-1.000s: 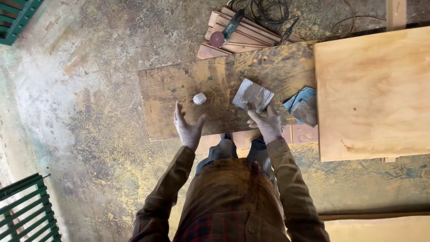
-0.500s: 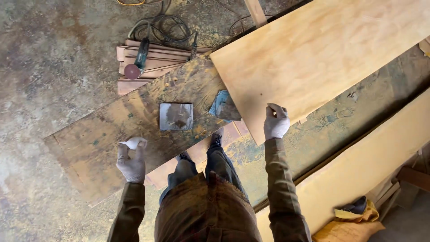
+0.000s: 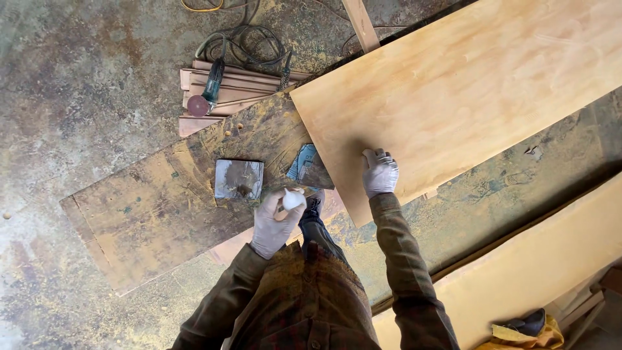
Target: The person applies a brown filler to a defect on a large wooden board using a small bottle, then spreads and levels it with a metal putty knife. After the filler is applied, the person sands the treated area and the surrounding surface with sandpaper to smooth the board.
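A: Wood first. What is the biggest thing?
B: The pale board point(image 3: 466, 91), upper right of the frame. The right hand point(image 3: 379, 172) lies on its lower left part, fingers bent, holding nothing I can see.
A: And the left hand point(image 3: 272, 223)?
B: At the middle, fingers wrapped around a small white lump point(image 3: 293, 199), just below the grey square tile point(image 3: 238, 179) on the dirty brown board point(image 3: 149, 207).

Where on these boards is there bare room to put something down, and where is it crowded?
Free: the pale plywood sheet beyond the right hand, and the stained board left of the grey square pad. Crowded: between the hands, where the pad, the folded sandpaper and the left hand holding a small white object sit close. The grinder covers the stacked slats.
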